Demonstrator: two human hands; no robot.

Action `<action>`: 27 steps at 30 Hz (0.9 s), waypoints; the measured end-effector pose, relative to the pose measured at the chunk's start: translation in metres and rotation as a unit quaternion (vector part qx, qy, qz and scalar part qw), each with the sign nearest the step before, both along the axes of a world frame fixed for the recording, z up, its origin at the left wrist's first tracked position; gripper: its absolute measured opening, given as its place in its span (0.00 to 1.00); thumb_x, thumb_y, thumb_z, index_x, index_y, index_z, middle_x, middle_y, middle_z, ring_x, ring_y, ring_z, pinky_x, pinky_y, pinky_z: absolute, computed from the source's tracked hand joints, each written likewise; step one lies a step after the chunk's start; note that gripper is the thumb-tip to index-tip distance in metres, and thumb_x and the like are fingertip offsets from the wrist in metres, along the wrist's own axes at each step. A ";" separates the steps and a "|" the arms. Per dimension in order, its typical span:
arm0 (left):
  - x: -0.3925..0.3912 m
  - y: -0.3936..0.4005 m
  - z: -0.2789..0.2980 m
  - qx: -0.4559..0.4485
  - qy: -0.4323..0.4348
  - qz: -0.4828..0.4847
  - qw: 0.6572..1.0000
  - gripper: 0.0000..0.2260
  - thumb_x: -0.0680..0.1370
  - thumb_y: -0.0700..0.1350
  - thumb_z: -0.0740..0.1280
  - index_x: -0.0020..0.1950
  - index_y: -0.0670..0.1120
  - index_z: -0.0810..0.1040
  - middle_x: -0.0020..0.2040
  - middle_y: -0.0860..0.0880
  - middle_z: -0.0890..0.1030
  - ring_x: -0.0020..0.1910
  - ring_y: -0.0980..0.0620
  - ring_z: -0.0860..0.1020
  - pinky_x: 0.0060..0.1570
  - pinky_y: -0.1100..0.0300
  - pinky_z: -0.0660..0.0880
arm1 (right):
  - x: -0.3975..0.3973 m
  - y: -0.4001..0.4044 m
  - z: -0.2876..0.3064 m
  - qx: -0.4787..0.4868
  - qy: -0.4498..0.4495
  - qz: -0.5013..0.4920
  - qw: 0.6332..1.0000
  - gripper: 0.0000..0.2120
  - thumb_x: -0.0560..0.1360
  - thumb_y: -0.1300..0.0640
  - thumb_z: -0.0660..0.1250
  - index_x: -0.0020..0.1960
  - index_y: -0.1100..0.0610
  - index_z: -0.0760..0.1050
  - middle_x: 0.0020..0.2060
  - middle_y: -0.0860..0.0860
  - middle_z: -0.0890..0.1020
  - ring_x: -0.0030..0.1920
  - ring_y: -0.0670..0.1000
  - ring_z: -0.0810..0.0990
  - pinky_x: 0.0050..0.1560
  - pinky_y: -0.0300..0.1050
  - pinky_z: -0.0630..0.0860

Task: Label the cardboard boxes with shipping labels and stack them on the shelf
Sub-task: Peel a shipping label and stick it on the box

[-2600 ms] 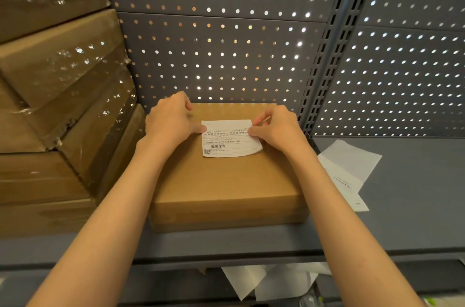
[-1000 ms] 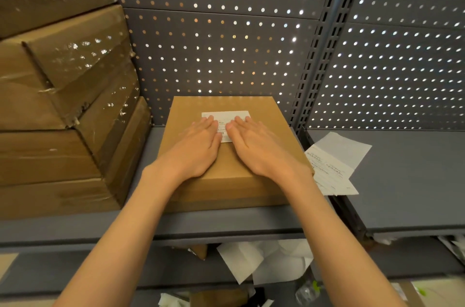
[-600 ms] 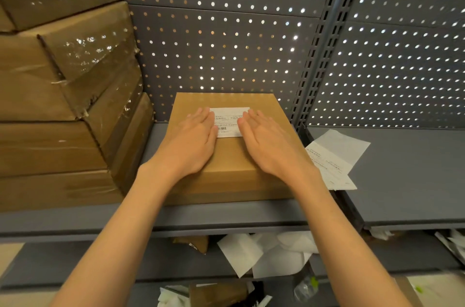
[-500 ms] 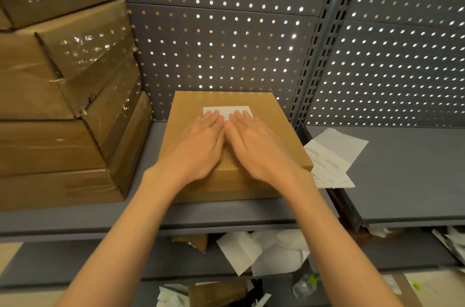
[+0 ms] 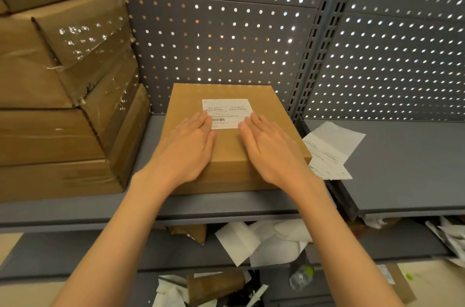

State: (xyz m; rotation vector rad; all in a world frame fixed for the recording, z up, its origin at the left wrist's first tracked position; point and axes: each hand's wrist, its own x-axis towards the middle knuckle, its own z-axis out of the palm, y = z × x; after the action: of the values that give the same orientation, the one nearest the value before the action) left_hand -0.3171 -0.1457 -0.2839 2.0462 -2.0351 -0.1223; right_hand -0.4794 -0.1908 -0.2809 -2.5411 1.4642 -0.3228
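Leftmost, a stack of taped boxes (image 5: 57,95) fills that end of the shelf (image 5: 141,203), just beside the flat cardboard box (image 5: 234,145) being worked on. On its lid the left hand (image 5: 187,153) lies flat with fingers straight and close together, fingertips at the lower left edge of the shipping label (image 5: 227,113). The right hand (image 5: 273,153) lies flat likewise, fingertips at the label's lower right edge; neither pinches anything. The box looks stiff, shallow and probably light, so it should slide easily and lift best with a palm on each side wall. Loose label sheets (image 5: 329,150) rest on the neighbouring shelf to the right, touching the box's corner.
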 end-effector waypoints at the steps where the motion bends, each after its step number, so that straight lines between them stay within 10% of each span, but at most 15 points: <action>1: 0.003 0.002 0.000 0.002 -0.002 0.005 1.000 0.23 0.83 0.48 0.46 0.77 0.42 0.52 0.78 0.46 0.52 0.76 0.52 0.50 0.72 0.61 0.44 | -0.004 -0.001 0.000 -0.003 0.002 -0.005 1.000 0.27 0.82 0.45 0.40 0.77 0.56 0.55 0.77 0.51 0.56 0.76 0.48 0.51 0.75 0.44 0.46; 27: 0.018 0.023 -0.005 -0.043 0.009 0.041 0.998 0.24 0.81 0.56 0.50 0.76 0.50 0.56 0.77 0.50 0.55 0.76 0.51 0.53 0.73 0.53 0.50 | -0.027 0.005 -0.002 -0.074 -0.008 -0.033 0.997 0.22 0.83 0.50 0.46 0.75 0.52 0.60 0.75 0.51 0.62 0.75 0.50 0.57 0.72 0.48 0.52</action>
State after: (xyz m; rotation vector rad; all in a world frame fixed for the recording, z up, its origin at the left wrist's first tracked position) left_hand -0.2996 -0.1226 -0.2893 2.0645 -1.9096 -0.0368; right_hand -0.5067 -0.1861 -0.2826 -2.5997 1.5768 -0.4761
